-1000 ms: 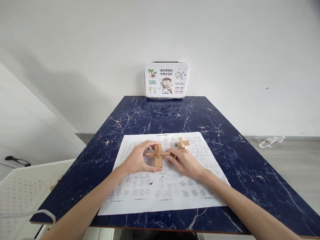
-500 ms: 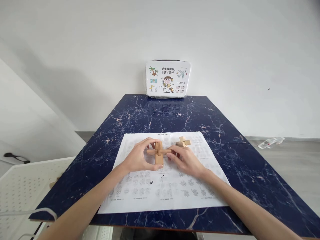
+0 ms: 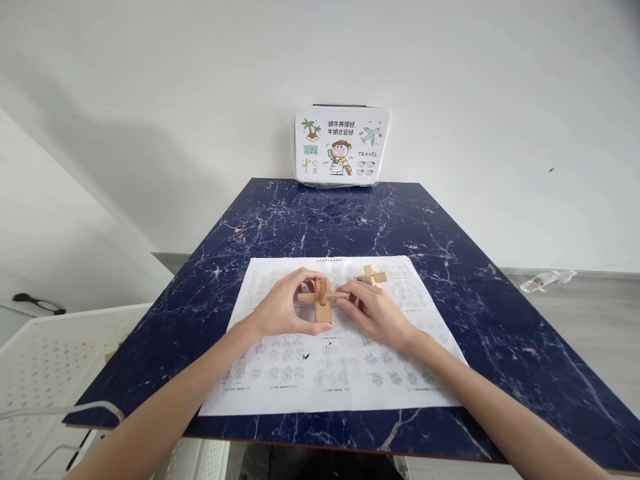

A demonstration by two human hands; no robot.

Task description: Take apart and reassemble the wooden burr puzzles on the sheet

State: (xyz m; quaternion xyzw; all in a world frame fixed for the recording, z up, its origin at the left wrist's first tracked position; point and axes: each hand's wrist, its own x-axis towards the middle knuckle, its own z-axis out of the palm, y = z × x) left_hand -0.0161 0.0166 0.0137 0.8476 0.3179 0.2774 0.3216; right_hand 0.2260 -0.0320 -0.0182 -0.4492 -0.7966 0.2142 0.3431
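A brown wooden interlocking puzzle (image 3: 323, 311) is held over the printed sheet (image 3: 280, 403), its bars crossing one another. My left hand (image 3: 284, 303) curls around its left side, thumb at the near end of the upright block and fingers at the far end. With thumb and fingers, my right hand (image 3: 377, 312) pinches the right end of the crosswise bar. Just beyond the right hand lies a paler wooden puzzle (image 3: 374, 275) of crossed blocks, partly hidden by that hand. Diagrams in rows cover the sheet.
The sheet lies on a dark blue marbled table (image 3: 330, 233). At the back edge a white cartoon-printed case (image 3: 343, 147) leans against the wall. A white perforated rack (image 3: 40, 360) with a cable (image 3: 65, 408) stands at the left. Clear plastic packaging (image 3: 547, 280) is on the floor at right.
Both hands still hold the brown puzzle, and its crosswise bar looks slightly turned. The whole view has shifted a little, with the table and case appearing higher.
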